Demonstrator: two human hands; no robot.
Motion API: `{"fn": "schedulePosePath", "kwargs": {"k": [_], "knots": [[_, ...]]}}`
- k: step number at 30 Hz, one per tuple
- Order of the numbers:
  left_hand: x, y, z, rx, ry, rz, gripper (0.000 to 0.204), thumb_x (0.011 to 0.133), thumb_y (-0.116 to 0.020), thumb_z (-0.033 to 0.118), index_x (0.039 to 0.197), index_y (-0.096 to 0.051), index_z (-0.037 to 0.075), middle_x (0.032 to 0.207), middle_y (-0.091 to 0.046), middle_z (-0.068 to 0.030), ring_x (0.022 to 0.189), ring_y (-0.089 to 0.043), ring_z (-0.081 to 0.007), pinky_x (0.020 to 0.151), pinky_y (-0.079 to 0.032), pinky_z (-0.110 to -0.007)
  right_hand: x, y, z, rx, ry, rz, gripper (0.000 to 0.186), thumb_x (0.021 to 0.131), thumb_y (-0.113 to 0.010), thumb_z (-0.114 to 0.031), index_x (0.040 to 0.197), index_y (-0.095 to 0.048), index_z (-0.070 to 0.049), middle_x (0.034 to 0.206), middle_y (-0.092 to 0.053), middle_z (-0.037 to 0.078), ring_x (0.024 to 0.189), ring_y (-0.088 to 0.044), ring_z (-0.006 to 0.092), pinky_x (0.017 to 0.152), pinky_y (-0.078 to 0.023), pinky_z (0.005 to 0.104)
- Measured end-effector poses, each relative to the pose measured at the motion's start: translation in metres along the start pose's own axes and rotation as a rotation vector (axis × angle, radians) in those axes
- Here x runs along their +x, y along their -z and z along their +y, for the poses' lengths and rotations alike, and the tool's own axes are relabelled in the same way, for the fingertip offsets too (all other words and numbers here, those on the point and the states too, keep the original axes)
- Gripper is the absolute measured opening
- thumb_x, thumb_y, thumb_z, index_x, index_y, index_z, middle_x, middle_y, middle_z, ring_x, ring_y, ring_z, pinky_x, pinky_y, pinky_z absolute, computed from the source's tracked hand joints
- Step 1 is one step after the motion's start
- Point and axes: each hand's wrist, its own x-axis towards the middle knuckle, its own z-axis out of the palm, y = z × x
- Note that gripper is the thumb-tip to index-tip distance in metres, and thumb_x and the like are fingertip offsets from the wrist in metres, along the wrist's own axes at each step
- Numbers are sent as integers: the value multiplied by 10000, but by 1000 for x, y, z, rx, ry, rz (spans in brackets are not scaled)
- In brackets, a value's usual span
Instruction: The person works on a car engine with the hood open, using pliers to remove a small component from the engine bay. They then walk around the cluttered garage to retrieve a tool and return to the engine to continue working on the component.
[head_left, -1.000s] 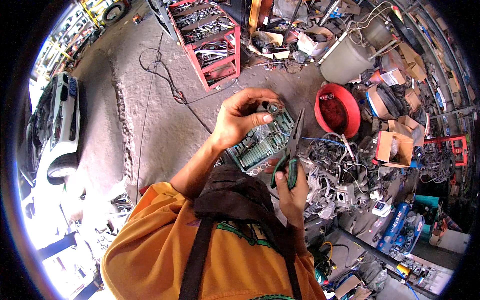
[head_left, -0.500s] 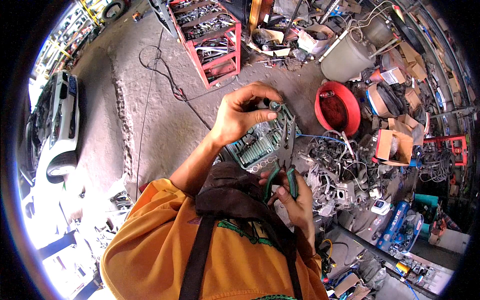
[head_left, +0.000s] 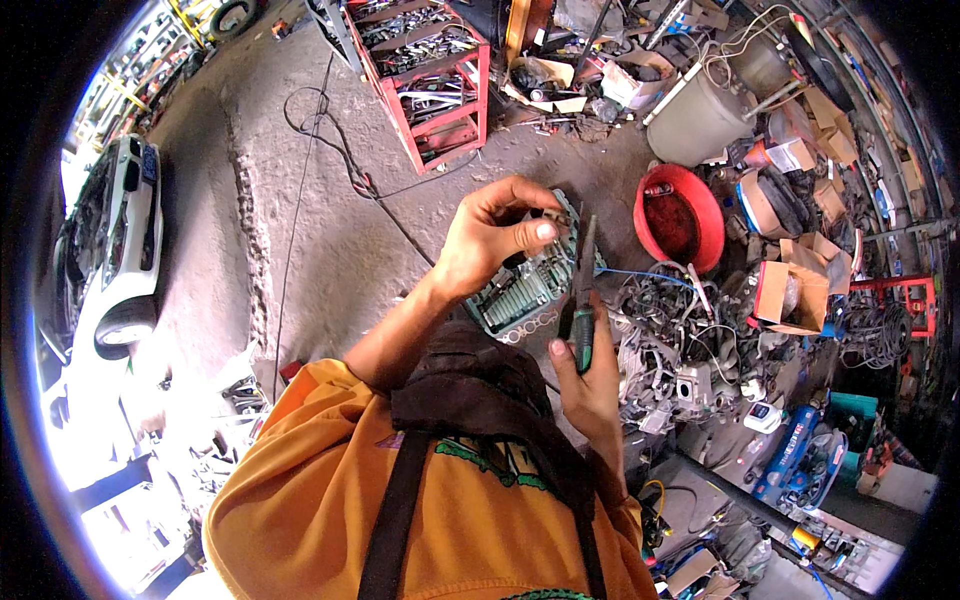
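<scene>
Between the thumb and fingers of my left hand is a small metal part, too small to name exactly. My right hand grips long-nose pliers by their green and black handles, the long dark jaws pointing up and away from me. The jaws rise just to the right of the small part, and I cannot tell whether they touch it. Beneath both hands lies a silvery-green ribbed metal casting, perhaps a valve body; my left hand covers part of it.
A red tool cart full of tools stands ahead. To the right are a red basin, a pale drum, a heap of metal parts and cardboard boxes. A cable crosses the floor; a car is at left.
The pliers' handles, spread apart before, are now seen nearly in line as the tool has turned. My right hand has risen slightly. My left hand has shifted slightly downward, still pinching the small part.
</scene>
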Motion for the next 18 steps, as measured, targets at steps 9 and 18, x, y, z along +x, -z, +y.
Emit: {"fn": "schedulePosePath", "kwargs": {"k": [9,18], "knots": [[1,-5,3,-91,42,-35,325,956,-616,259,1137,-625,-11,908,-651,-74,649,-501,-109,591,-390,-236,12,-4,16,-429,260,296,624,904,-582,-94,1450,-313,45,1391,-387,306,1271,-384,475,1099,-292,492],[1,-7,9,-135,104,-43,346,977,-579,230,1206,-607,-27,884,-586,-50,646,-472,-92,578,-372,-214,10,3,17,-441,255,205,601,896,-613,-91,1437,-370,8,1351,-416,297,1238,-405,471,1060,-338,496]]}}
